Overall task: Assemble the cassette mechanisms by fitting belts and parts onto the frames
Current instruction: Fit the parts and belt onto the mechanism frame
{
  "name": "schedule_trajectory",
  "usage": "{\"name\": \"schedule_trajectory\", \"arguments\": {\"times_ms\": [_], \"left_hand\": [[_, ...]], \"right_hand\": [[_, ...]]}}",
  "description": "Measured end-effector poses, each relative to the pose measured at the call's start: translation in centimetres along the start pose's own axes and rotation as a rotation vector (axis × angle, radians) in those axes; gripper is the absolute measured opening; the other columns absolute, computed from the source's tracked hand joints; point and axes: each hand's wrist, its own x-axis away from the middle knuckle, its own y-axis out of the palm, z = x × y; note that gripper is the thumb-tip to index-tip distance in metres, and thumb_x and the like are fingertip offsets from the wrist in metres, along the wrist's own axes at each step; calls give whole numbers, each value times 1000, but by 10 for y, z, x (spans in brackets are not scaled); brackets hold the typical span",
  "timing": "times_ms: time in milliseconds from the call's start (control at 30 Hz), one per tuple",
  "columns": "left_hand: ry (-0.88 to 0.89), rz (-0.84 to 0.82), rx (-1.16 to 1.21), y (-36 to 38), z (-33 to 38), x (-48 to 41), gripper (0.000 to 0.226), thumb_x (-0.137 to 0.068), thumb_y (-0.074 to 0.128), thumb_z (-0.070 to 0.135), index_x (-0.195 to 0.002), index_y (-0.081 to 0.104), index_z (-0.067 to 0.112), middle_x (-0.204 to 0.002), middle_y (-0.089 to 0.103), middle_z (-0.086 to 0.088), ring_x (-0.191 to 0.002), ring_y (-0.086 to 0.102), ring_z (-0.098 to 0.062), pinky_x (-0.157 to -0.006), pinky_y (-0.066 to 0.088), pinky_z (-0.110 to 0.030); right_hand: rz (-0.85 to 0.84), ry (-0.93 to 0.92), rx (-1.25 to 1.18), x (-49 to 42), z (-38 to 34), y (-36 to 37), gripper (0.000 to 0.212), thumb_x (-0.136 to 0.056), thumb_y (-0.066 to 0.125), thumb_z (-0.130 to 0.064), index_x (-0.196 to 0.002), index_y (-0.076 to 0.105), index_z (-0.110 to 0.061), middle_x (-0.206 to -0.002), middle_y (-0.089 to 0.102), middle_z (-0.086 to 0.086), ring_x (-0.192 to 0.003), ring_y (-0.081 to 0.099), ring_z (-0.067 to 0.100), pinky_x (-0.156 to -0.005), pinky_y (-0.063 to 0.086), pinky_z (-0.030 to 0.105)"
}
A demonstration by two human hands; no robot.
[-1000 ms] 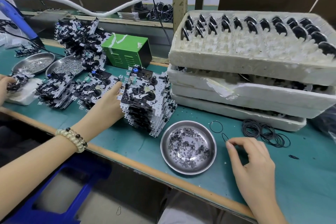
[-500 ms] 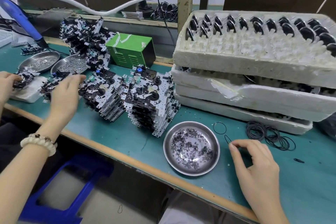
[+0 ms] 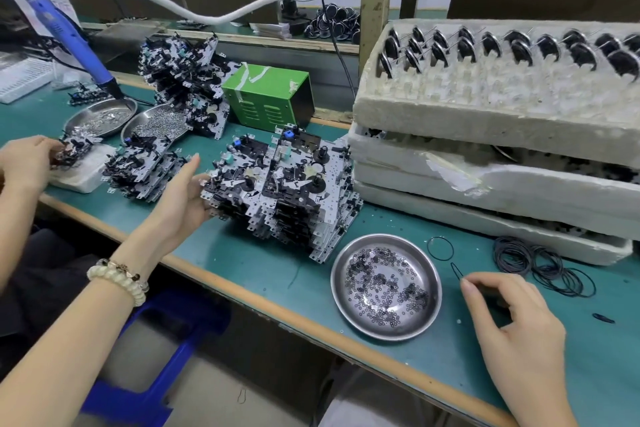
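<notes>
Frames [image 3: 277,184] sit stacked midway along the counter [image 3: 242,263]; our left hand [image 3: 183,198] lies open-fingered against the stack's left side, probably to steady it. Our right hand [image 3: 512,319] pinches a thin belt [image 3: 456,270] near the front edge, just right of the dish [image 3: 384,241] of small rings; we judge it is held ready for the next frame.

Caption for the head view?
Left hand presses stacked metal cassette frames; right hand pinches thin black belt beside round steel dish.
</notes>
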Motion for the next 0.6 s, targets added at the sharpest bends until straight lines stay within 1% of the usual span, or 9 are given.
{"name": "schedule_trajectory", "arguments": {"times_ms": [67,133,167,200,267,300,367,433,600], "left_hand": [[44,67,-136,-3,5,-5,41,-107,34,46,-119,63,21,-140,57,-10,-127,49,-27,-106,43,-39],[252,201,-528,-17,8,-13,31,-108,40,34,-106,67,21,-118,65,-7,-103,57,-20,-81,50,-17],[401,271,-849,-28,7,-19,27,-106,47,27,-102,71,16,-106,69,-8,-90,59,-21,-77,49,-21],[540,347,-1194,-42,6,-28,21,-102,55,18,-102,73,7,-100,71,-14,-84,59,-30,-76,49,-32],[718,480,-1742,-63,3,-43,11,-87,66,-2,-94,73,-6,-95,66,-27,-89,55,-42,-77,43,-47],[719,494,-1938,-67,5,-44,8,-80,69,-7,-87,71,-9,-92,63,-28,-91,53,-43,-78,42,-50],[613,441,-2262,-67,9,-45,10,-78,70,1,-88,72,0,-95,62,-19,-95,50,-37,-82,39,-46],[521,408,-2518,-64,14,-45,15,-85,65,17,-99,70,17,-101,60,-5,-100,47,-29,-86,38,-41],[579,333,-2670,-59,15,-49,20,-89,62,18,-108,69,19,-105,59,-3,-105,49,-29,-93,38,-42]], "right_hand": [[13,11,-13,0,0,-1,19,-83,71,-8,-83,66,-26,-86,64,-15,-85,55,12,-80,38,8],[20,18,-24,1,1,-2,19,-83,71,-8,-83,66,-26,-86,64,-15,-85,55,12,-80,39,9],[21,18,-25,1,0,-2,19,-84,71,-8,-82,66,-26,-85,64,-16,-85,55,12,-80,39,8],[22,16,-24,1,0,-2,18,-84,71,-8,-82,66,-25,-85,64,-16,-84,55,13,-79,38,8],[24,9,-20,0,0,-1,18,-84,71,-8,-82,65,-25,-85,63,-17,-84,55,12,-80,37,6],[23,5,-20,0,-1,-2,18,-84,71,-8,-82,65,-25,-85,63,-17,-84,55,12,-80,37,6],[21,5,-24,1,0,-2,19,-84,71,-8,-82,65,-26,-85,63,-17,-85,55,12,-80,37,5],[22,5,-26,1,0,-2,19,-84,71,-8,-82,65,-26,-85,63,-18,-85,56,11,-80,37,5],[17,9,-24,1,-1,-2,18,-84,71,-9,-82,65,-26,-85,63,-18,-86,56,11,-80,37,4]]}}
